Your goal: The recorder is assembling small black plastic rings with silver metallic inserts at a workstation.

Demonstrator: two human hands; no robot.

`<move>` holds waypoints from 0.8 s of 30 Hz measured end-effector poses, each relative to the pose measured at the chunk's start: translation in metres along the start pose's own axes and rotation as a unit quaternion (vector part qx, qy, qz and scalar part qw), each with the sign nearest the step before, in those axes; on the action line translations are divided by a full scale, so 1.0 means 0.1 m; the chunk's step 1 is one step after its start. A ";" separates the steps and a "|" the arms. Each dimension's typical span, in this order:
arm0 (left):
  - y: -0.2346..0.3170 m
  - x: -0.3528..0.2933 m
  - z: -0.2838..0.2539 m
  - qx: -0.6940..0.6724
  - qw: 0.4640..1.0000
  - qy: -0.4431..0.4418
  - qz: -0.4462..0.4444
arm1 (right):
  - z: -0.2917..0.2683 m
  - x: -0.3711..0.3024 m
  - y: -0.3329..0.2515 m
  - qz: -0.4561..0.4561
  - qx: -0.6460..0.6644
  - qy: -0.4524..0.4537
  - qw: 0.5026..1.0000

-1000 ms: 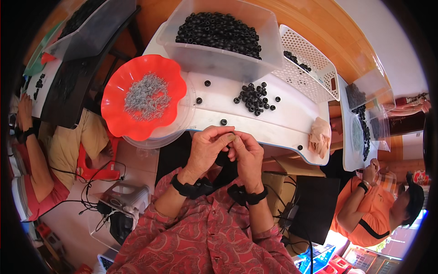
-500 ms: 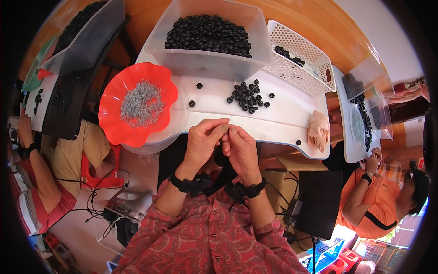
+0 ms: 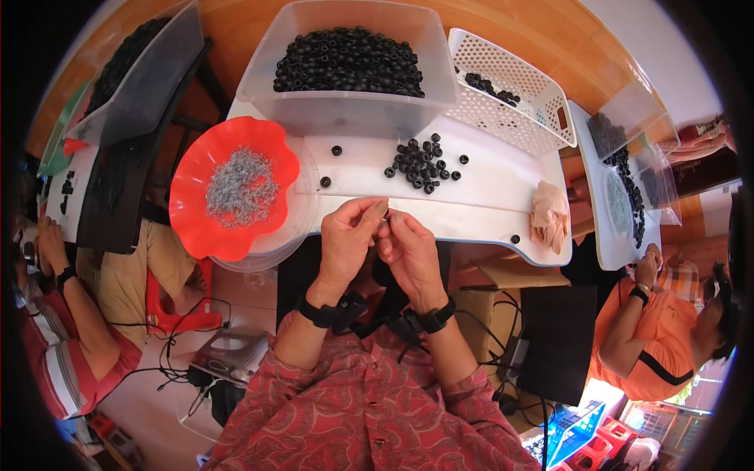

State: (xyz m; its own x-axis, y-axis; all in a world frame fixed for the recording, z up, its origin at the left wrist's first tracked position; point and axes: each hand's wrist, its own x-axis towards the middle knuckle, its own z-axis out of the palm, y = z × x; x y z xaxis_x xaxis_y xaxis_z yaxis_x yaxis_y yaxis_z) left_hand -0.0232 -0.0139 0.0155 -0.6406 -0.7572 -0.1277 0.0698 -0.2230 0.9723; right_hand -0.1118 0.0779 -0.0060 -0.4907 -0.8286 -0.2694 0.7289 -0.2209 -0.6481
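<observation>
My left hand (image 3: 344,242) and my right hand (image 3: 413,257) meet at the near edge of the white table (image 3: 353,206). Their thumbs and fingertips are pinched together. A dark speck shows between them, but the fingers cover most of it and I cannot make out its kind. Beyond my hands lies a loose pile of small round black parts (image 3: 424,166) with holes through them. Left of the hands, a red wavy-rimmed bowl (image 3: 281,149) holds many tiny silvery-grey pieces (image 3: 239,188). Two single black parts sit between bowl and pile.
A clear plastic bin (image 3: 345,110) full of black parts stands at the back. Right of it is a white perforated basket (image 3: 510,125) with more. A crumpled beige cloth (image 3: 550,216) lies at the right edge. Other people work at tables on both sides.
My hands stay pinched together at about the same spot, with the left thumb now raised and the fingertips shifted slightly. The whole view has tilted a little.
</observation>
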 end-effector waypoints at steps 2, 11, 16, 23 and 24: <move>-0.05 0.01 0.00 0.008 1.000 0.013 0.023 | -0.02 0.02 0.04 -0.009 -0.003 -0.001 1.000; -0.14 0.08 -0.02 0.397 0.890 0.034 0.224 | 0.00 -0.05 -0.01 -0.090 -0.196 0.099 0.972; -0.11 0.12 -0.06 0.317 0.919 0.067 0.224 | 0.02 -0.10 -0.01 -0.099 -0.266 0.126 0.951; 0.02 0.06 -0.11 0.068 0.998 -0.011 -0.011 | 0.07 -0.16 -0.03 -0.108 -0.339 0.126 0.926; 0.02 0.06 -0.12 0.068 0.998 -0.010 -0.011 | 0.09 -0.16 -0.01 -0.112 -0.318 0.109 0.935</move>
State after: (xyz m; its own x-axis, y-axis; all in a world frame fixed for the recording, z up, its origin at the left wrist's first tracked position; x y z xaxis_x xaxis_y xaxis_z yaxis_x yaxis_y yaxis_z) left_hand -0.0178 -0.0267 0.0140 -0.6567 -0.7400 -0.1457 -0.0472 -0.1525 0.9872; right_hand -0.1011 0.0868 0.0052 -0.7328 -0.6588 -0.1705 0.1997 0.0313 -0.9794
